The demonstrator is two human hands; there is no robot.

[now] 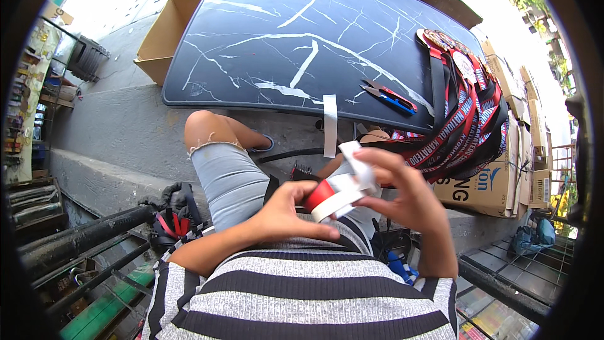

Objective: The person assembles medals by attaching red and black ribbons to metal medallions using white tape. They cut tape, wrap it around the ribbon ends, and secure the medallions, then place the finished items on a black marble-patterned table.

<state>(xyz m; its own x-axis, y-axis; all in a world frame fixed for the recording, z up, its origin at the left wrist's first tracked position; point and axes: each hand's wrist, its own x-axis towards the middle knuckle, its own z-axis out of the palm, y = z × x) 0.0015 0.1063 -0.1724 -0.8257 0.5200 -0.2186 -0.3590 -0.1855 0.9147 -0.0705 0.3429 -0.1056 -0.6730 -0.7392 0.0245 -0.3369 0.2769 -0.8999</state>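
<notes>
In front of my belly, my left hand [290, 213] curves around the left side of a red and white roll, which looks like a roll of tape [321, 198]. My right hand [406, 192], slightly blurred, pinches the white strip [356, 162] that comes off this roll. The strip's loose end curls up past the fingers. Another white strip [330, 127] sticks to the near edge of the dark marbled table [245, 63] and hangs down from it. Right of that strip, blue-handled thread snips [391, 98] lie on the tabletop.
A heap of medals on red and black ribbons [462, 110] covers the table's right end and hangs over its edge. Cardboard boxes [481, 192] stand below it. An open carton [165, 44] is at the table's left. Metal racks [94, 233] flank me.
</notes>
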